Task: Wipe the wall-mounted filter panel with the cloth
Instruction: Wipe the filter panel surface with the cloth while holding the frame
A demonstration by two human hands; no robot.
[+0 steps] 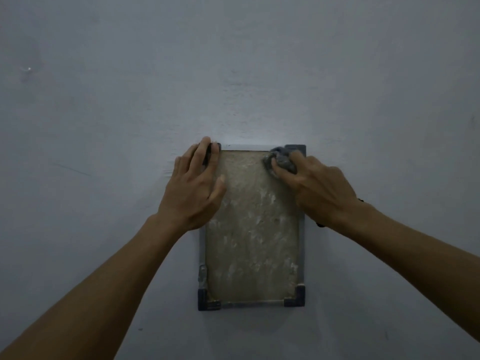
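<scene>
Hanging flat on a pale grey wall [104, 113] is the filter panel [253, 229] — a tall rectangle with a thin grey frame and dark blocks at its corners. The middle of the panel is a fuzzy tan sheet with white, dusty streaks on it.

The right hand [319, 188] is at the panel's top right corner. Its fingers are curled tight around a bunched-up grey cloth [281, 162], and the cloth is pressed against the tan sheet just below the top edge of the frame, beside the dark corner block. A dark band shows at the right wrist.

The left hand [193, 185] is at the panel's top left corner. It is open and spread flat, holding nothing — the palm lies over the left side of the frame, the fingertips reach up onto the dark corner block, and the thumb lies on the tan sheet. Part of the hand rests on the wall just left of the panel.

Both bare arms come up from below the panel, one on each side. The panel's two bottom corner blocks are uncovered, well away from both hands.
</scene>
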